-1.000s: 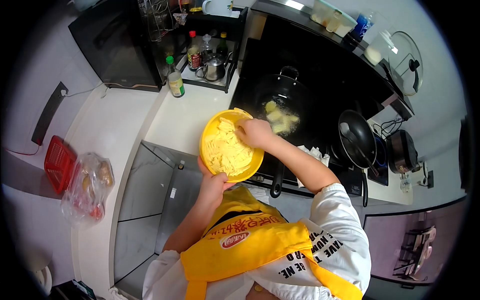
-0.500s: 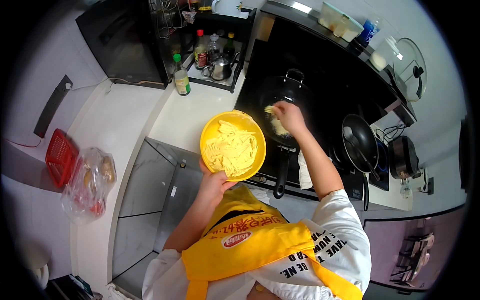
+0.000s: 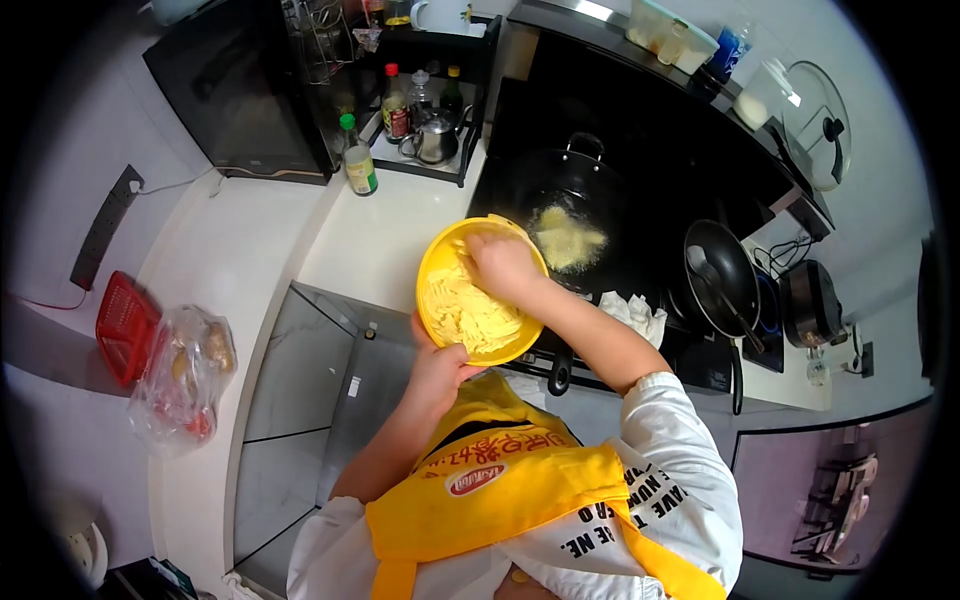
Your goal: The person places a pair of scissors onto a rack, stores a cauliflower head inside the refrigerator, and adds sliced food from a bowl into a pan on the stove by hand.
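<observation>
**Closely set: yellow bowl (image 3: 434, 256) beside black wok (image 3: 582, 178)**

The left hand (image 3: 438, 369) gripped the bowl at its near left side, thumb on the rim. The right hand (image 3: 503, 268) reached inside, among pale yellow strips (image 3: 470, 316); its fingertips were hidden, so whether they pinched any could not be told. To the bowl's right, a pale clump (image 3: 568, 240) lay in the wok.

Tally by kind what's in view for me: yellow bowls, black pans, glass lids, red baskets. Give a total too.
Yellow bowl: 1
Black pans: 2 (wok, frying pan)
Glass lid: 1
Red basket: 1
Total: 5
</observation>
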The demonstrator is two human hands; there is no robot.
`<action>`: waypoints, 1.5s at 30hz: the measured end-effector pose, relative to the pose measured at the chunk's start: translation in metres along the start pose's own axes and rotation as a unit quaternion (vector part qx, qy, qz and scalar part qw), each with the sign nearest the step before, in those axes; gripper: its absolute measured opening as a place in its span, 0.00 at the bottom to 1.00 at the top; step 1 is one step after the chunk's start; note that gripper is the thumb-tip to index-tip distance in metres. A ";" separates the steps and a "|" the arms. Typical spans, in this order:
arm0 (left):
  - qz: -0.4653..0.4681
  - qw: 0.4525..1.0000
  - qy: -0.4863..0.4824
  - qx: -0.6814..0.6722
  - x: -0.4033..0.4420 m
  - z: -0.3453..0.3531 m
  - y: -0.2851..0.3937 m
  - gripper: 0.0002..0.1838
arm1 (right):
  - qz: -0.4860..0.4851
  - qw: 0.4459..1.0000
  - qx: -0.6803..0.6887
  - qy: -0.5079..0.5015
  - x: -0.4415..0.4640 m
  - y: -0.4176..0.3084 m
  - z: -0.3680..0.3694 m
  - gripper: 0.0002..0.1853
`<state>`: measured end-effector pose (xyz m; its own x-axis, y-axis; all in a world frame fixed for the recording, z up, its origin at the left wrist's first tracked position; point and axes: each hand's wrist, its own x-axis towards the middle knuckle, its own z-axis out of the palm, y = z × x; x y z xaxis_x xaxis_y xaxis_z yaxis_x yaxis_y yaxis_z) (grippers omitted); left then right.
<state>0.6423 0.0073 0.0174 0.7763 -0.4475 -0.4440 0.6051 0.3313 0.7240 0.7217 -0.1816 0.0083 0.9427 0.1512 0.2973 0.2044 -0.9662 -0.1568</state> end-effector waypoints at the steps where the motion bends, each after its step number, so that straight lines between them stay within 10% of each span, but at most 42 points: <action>1: -0.011 1.000 -0.004 -0.010 0.000 -0.001 0.002 0.47 | 0.010 1.000 0.012 -0.014 0.002 0.001 0.000 0.12; 6: -0.018 1.000 0.002 -0.023 0.003 -0.011 -0.003 0.47 | 0.071 0.971 0.228 -0.030 -0.002 0.012 -0.019 0.15; 10: -0.036 0.998 0.022 -0.047 0.008 -0.012 -0.004 0.46 | 0.217 0.819 0.523 -0.095 0.004 0.021 -0.023 0.10; 12: -0.045 0.997 0.020 -0.065 0.015 -0.018 -0.006 0.46 | 0.335 0.653 0.669 -0.115 0.007 0.028 -0.024 0.09; 14: -0.055 0.995 0.016 -0.082 0.018 -0.024 -0.007 0.45 | 0.346 0.602 0.711 -0.109 0.007 0.042 -0.021 0.10; 16: -0.044 0.993 0.037 -0.099 0.019 -0.027 -0.006 0.43 | 0.332 0.398 0.849 -0.106 0.006 0.051 -0.028 0.13; 21: -0.058 0.990 0.038 -0.124 0.067 -0.065 -0.032 0.36 | 0.384 0.471 0.794 -0.016 0.011 0.100 -0.037 0.07; 27: -0.057 0.982 0.125 -0.131 0.105 -0.076 -0.044 0.35 | 0.469 0.711 0.524 -0.010 0.013 0.181 -0.009 0.08; 33: -0.051 0.977 0.112 -0.173 0.135 -0.089 -0.060 0.36 | 0.365 0.871 0.326 -0.034 0.017 0.197 0.038 0.10; 40: 0.006 0.974 0.108 -0.199 0.137 -0.092 -0.086 0.34 | 0.304 0.946 0.108 -0.029 0.044 0.234 0.040 0.11; 45: 0.013 0.961 0.129 -0.245 0.098 -0.078 -0.103 0.31 | 0.441 0.842 0.307 -0.042 0.045 0.269 0.006 0.05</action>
<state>0.6702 -0.0055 -0.1417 0.7720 -0.2338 -0.5911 0.5465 0.7189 0.4295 0.8205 -0.4337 -0.0268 0.8091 -0.5302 -0.2534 -0.5118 -0.4238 -0.7473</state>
